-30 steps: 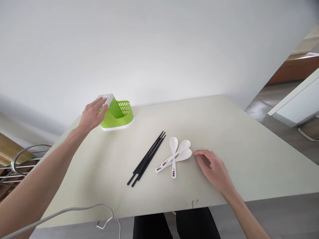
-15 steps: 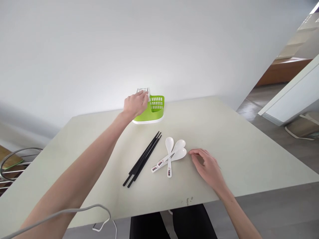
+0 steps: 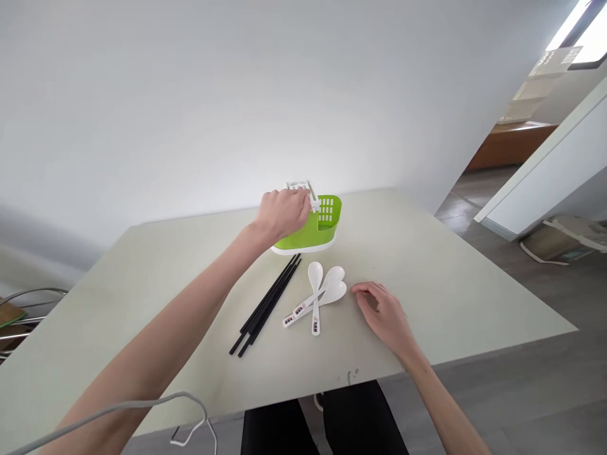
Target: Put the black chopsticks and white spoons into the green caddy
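Observation:
My left hand (image 3: 283, 215) is closed over the left part of a green and white plastic cutlery holder (image 3: 306, 239) near the wall; the hand hides some of the holder. A slotted white top piece shows beside the fingers, and the green basket part on the right has openings in its wall. Nearer to me lie several black chopsticks (image 3: 265, 308), bunched at a slant. To their right, three white spoons (image 3: 315, 297) rest crossed over one another. My right hand (image 3: 385, 317) rests on the table just right of the spoon bowls, fingers loosely curled and holding nothing.
The pale table (image 3: 190, 253) stands against a white wall (image 3: 284, 95). A grey cable (image 3: 142, 403) crosses in front of my left forearm. A metal rack (image 3: 33, 303) is beyond the left edge, and a bin-like container (image 3: 559, 239) is on the floor at right.
My left hand and the cutlery holder have moved right and slightly towards me, now close to the chopstick tips. The view has shifted a little; my right hand stays by the spoons.

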`<state>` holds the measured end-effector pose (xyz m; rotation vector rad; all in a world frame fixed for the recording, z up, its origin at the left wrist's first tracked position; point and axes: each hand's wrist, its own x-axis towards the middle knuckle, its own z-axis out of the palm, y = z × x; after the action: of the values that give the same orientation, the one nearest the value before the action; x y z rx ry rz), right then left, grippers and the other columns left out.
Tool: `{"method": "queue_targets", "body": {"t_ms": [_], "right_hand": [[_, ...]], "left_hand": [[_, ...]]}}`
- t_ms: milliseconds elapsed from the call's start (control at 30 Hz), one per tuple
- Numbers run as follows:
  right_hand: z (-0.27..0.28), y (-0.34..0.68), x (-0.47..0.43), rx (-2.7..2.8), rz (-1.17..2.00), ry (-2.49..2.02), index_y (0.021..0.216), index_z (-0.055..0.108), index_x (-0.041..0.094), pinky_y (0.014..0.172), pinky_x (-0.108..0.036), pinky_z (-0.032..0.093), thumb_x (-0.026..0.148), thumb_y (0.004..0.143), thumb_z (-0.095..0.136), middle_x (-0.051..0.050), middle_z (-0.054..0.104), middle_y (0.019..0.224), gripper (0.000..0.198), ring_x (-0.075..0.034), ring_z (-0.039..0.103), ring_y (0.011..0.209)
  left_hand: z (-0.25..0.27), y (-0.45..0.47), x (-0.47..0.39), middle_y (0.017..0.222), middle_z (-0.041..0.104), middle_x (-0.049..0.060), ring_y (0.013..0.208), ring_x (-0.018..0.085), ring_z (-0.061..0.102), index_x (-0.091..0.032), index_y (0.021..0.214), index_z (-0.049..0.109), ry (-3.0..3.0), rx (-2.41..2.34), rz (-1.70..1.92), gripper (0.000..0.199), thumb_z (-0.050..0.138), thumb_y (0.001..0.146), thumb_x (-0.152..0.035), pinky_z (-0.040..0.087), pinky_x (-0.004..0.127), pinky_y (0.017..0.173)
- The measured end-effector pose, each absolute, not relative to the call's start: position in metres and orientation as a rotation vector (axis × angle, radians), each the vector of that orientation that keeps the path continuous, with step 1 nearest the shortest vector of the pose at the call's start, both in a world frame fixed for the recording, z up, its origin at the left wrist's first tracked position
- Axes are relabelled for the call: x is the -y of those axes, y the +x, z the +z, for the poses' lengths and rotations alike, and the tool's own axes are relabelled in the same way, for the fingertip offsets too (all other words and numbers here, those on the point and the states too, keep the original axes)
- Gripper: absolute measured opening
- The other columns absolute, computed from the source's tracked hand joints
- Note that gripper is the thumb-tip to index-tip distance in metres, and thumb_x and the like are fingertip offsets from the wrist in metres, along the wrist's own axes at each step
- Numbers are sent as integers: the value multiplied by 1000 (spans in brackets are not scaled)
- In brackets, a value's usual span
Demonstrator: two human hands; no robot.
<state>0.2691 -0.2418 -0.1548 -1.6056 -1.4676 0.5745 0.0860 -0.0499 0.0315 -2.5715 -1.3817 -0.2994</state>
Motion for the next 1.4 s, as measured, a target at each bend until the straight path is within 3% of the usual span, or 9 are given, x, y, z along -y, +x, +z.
{"method": "queue_targets", "body": {"t_ms": [167,233,333,433,700,900,1133,1267,1400], "right_hand": [[-157,270,242,1464,587,-1615,102,72,28,92,-42,52,40,102,47,-8,76,110,27,-27,67,107],[-159,270,242,1460,584,-1619,101,72,28,90,-42,52,40,102,48,-8,76,111,27,-28,67,108],[-160,270,242,1460,571,-1619,101,72,27,93,-44,52,39,101,48,-8,76,111,26,-28,67,109],[-160,269,241,1468,559,-1619,101,71,27,93,-45,52,40,102,48,-9,76,110,27,-29,68,108],[-159,266,243,1451,578,-1644,102,72,28,91,-44,53,39,102,49,-8,76,111,26,-29,67,110],[-157,265,243,1435,590,-1655,100,72,29,94,-44,51,38,103,49,-7,76,110,24,-28,67,109],[-160,264,244,1432,609,-1683,101,72,28,87,-40,53,39,103,48,-7,76,111,26,-27,68,108],[-161,264,245,1439,580,-1669,101,73,27,91,-40,52,38,103,49,-6,76,110,26,-26,69,105],[-162,264,245,1443,575,-1660,101,73,27,92,-40,52,39,103,50,-7,76,109,25,-26,69,104]], "left_hand": [[34,65,67,127,74,10,101,28,73,-29,147,57,-2582,1390,-601,46,33,108,-38,50,41,87],[26,46,72,128,72,10,93,22,73,-27,142,60,-2535,1407,-865,44,34,108,-39,51,35,82],[-2,9,78,109,74,7,76,17,69,-22,123,66,-2517,1519,-1108,37,38,107,-40,50,30,72],[-42,-27,87,85,71,1,64,16,62,-22,111,64,-2703,1755,-981,31,45,103,-46,48,29,65],[-101,-67,138,74,62,-2,64,17,56,-25,103,63,-2908,2030,-633,34,45,101,-54,45,30,65],[-104,-77,158,82,62,0,72,19,59,-25,103,64,-2942,1993,-638,34,50,100,-56,50,32,70],[-97,-94,170,96,70,6,83,24,66,-24,101,65,-2757,2027,-455,42,39,104,-57,52,40,81],[-91,-110,174,105,74,12,95,29,69,-19,101,68,-2586,1995,-246,43,35,105,-48,49,48,94],[-84,-122,175,106,76,15,99,33,70,-16,102,71,-2500,1977,0,43,33,104,-37,48,50,95]]}}
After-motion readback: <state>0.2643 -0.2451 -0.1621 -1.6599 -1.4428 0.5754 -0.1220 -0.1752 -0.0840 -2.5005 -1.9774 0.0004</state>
